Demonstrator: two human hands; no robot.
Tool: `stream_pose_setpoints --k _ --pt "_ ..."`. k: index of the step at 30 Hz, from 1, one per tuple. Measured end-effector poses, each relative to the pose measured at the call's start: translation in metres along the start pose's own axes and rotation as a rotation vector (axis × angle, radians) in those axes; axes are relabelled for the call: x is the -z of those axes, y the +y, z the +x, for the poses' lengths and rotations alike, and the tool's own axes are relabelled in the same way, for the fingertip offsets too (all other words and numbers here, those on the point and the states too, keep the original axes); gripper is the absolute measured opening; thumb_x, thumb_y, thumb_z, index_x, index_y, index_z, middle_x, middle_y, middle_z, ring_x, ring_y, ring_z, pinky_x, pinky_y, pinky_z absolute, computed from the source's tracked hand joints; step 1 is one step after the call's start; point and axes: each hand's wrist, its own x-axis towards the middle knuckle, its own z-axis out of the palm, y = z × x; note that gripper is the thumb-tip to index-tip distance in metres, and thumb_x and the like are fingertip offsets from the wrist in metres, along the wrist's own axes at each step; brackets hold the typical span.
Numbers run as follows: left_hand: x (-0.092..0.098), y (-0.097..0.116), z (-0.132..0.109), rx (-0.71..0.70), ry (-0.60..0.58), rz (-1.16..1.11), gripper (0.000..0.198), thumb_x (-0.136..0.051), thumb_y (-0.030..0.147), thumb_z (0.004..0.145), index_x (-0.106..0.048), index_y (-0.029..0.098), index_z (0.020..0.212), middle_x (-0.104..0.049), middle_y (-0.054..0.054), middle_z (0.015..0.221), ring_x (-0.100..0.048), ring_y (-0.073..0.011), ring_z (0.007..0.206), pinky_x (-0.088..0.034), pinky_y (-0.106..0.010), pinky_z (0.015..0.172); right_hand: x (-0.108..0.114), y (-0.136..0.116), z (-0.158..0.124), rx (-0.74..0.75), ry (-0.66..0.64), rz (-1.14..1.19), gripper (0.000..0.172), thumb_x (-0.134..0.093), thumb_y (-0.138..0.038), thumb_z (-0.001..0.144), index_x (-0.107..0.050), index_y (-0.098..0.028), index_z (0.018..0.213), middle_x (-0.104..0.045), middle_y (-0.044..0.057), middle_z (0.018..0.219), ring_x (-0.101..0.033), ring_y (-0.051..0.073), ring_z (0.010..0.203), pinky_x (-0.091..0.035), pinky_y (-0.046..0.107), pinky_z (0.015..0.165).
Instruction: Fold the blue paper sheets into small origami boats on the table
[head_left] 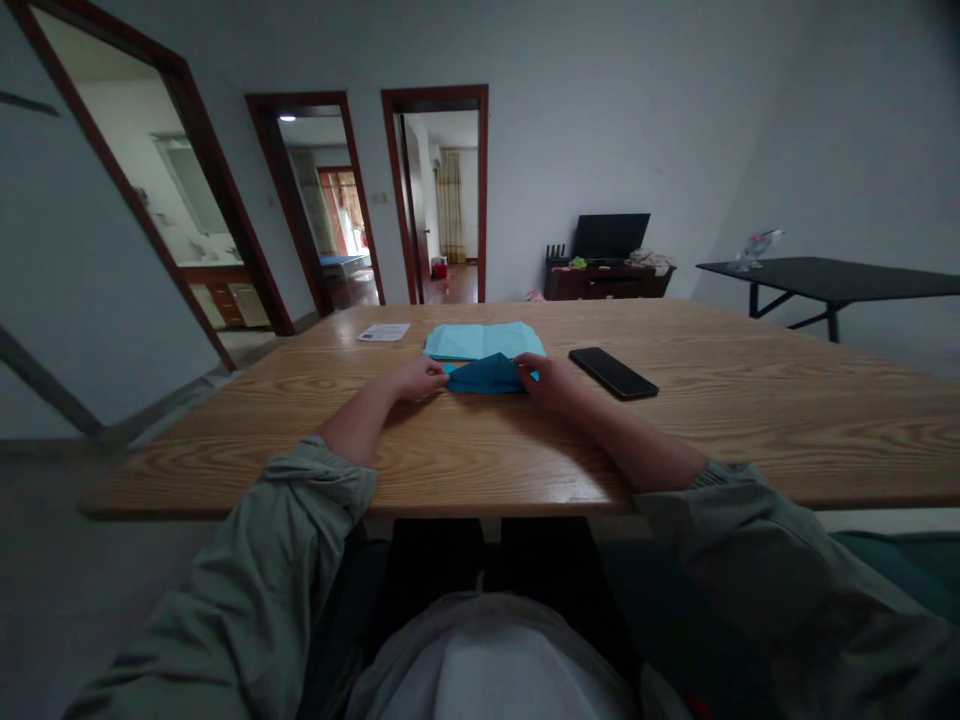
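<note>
A folded piece of dark blue paper lies on the wooden table in front of me. My left hand pinches its left corner with the fingers closed. My right hand pinches its right corner in the same way. Just behind the blue piece lies a stack of light blue paper sheets, flat on the table.
A black phone lies to the right of my right hand. A small white printed card sits at the far left of the paper stack. Beyond the table are doorways, a low cabinet with a screen and a dark side table.
</note>
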Motion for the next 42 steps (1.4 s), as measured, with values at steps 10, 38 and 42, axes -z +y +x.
stream_pose_setpoints --k 10,38,42 --pt "-0.007 0.009 0.0 -0.108 0.291 0.161 0.036 -0.069 0.033 0.067 -0.061 0.019 0.099 -0.063 -0.008 0.103 -0.057 -0.0217 0.094 -0.043 -0.029 0.08 0.003 0.002 0.0 0.041 0.033 0.124 0.029 -0.046 -0.03 0.092 -0.066 -0.021 0.11 -0.07 0.006 0.102 -0.063 0.019 0.092 -0.045 0.028 0.081" --pt "-0.015 0.013 0.005 -0.091 0.151 0.055 0.019 -0.059 0.025 0.076 -0.066 0.02 0.093 -0.068 -0.002 0.089 -0.06 -0.0153 0.078 -0.044 -0.024 0.067 0.021 0.041 0.003 -0.175 -0.273 -0.012 0.02 -0.06 -0.027 0.076 -0.074 -0.02 0.089 -0.072 0.002 0.079 -0.061 0.015 0.068 -0.04 0.022 0.06" --pt "-0.014 0.013 0.005 -0.105 0.152 0.046 0.018 -0.059 0.026 0.076 -0.066 0.02 0.092 -0.068 -0.003 0.089 -0.06 -0.0158 0.078 -0.044 -0.025 0.067 0.023 0.042 0.004 -0.162 -0.336 -0.077 0.023 -0.059 -0.029 0.079 -0.076 -0.022 0.093 -0.072 0.002 0.077 -0.061 0.017 0.068 -0.041 0.024 0.061"
